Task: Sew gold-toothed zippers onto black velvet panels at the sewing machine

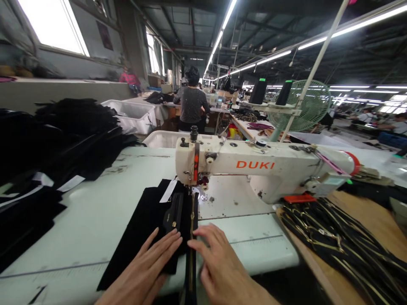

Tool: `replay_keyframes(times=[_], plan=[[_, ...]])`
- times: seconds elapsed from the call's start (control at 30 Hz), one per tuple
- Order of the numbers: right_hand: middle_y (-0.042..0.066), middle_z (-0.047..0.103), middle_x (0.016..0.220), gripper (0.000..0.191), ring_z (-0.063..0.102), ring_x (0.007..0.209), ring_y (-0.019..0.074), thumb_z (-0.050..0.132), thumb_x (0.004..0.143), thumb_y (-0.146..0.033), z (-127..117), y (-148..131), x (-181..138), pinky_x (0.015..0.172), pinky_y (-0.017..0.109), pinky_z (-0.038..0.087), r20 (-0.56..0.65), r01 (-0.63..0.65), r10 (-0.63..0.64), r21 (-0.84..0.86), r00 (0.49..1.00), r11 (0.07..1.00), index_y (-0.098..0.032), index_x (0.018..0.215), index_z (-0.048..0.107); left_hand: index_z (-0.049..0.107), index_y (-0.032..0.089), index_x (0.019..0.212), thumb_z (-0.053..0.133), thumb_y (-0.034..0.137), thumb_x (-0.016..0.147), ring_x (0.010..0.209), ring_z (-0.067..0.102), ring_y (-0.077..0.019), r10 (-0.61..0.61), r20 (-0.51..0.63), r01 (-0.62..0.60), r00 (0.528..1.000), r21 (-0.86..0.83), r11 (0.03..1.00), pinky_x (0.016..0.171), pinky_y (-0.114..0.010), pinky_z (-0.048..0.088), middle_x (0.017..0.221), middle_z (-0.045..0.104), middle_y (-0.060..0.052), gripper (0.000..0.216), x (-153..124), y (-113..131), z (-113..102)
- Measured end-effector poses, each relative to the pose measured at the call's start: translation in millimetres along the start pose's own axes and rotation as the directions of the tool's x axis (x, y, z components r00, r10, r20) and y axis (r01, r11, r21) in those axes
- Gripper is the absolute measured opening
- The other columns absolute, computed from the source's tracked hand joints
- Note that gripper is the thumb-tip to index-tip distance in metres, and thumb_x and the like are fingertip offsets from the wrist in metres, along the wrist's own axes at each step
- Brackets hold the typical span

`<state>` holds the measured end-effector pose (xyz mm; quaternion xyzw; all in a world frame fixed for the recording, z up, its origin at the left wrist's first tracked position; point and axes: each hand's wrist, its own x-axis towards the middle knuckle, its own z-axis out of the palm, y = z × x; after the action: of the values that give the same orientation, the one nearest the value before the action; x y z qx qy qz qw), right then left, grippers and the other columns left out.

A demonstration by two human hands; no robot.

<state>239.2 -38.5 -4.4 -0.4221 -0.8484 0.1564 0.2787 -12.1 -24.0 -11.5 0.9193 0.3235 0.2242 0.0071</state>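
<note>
A black fabric panel (pixel 136 224) lies on the pale green table, its far end at the needle area of a white sewing machine (pixel 219 156). On the panel are a white tag (pixel 168 191) and a dark patch with a small gold-coloured fitting (pixel 174 224). My left hand (pixel 152 258) rests on the panel, palm down with fingers stretched out. Along the panel's right edge runs a black zipper (pixel 191 241) with gold-coloured teeth, reaching up to the presser foot. My right hand (pixel 219 258) pinches the zipper's edge between thumb and forefinger.
Stacked black fabric pieces (pixel 73 135) cover the table's left side. More zippers (pixel 337 237) lie heaped on a brown board at right. White bins (pixel 130 116), thread cones (pixel 258 92) and a green fan (pixel 299 110) stand beyond. A person (pixel 193 101) sits ahead, back turned.
</note>
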Motion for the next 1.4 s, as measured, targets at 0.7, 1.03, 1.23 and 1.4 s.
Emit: replay_keyframes(times=[0.7,1.03,1.23,1.4], plan=[[0.006,0.07,0.097,0.03,0.064,0.093,0.0212,0.052,0.101,-0.041,-59.4,8.5,10.8,0.083,0.031,0.05,-0.181,-0.102,0.171,0.339,0.969,0.935,-0.02,0.105,0.073,0.055,0.034,0.141,0.039,0.048,0.102,0.128,0.055,-0.0264,-0.506,0.125,0.502,0.853,-0.462,0.731,0.113,-0.042,0.036,0.136,0.061,0.006,0.044,29.7,8.2,-52.5],[0.006,0.063,0.077,0.031,0.053,0.068,0.0197,0.032,0.103,-0.01,32.4,-24.3,-24.9,0.059,0.033,0.043,-0.293,0.166,-0.255,-0.296,0.922,0.941,-0.011,0.106,0.062,0.008,0.021,0.159,0.034,-0.008,0.076,0.14,0.039,-0.0224,0.061,0.032,-0.064,0.998,0.098,0.993,0.113,-0.043,0.037,0.154,0.041,-0.005,0.092,-0.7,26.5,-3.2],[0.007,0.066,0.08,0.029,0.055,0.069,0.0206,0.036,0.101,-0.008,31.1,-23.8,-27.7,0.059,0.034,0.045,-0.299,0.182,-0.273,-0.3,0.914,0.936,-0.012,0.113,0.061,0.029,0.018,0.155,0.036,-0.008,0.072,0.138,0.044,-0.0208,0.112,0.021,-0.114,0.993,0.165,0.98,0.114,-0.04,0.036,0.149,0.049,-0.006,0.088,4.2,22.5,0.5],[0.007,0.068,0.079,0.028,0.056,0.068,0.0195,0.035,0.102,-0.009,26.5,-30.0,-23.5,0.06,0.033,0.047,-0.344,0.17,-0.27,-0.294,0.9,0.941,-0.009,0.108,0.063,0.047,0.017,0.144,0.041,-0.004,0.068,0.137,0.045,-0.0235,0.12,0.067,-0.129,0.991,0.153,0.98,0.113,-0.045,0.038,0.146,0.051,-0.007,0.08,5.4,20.8,-4.1]])
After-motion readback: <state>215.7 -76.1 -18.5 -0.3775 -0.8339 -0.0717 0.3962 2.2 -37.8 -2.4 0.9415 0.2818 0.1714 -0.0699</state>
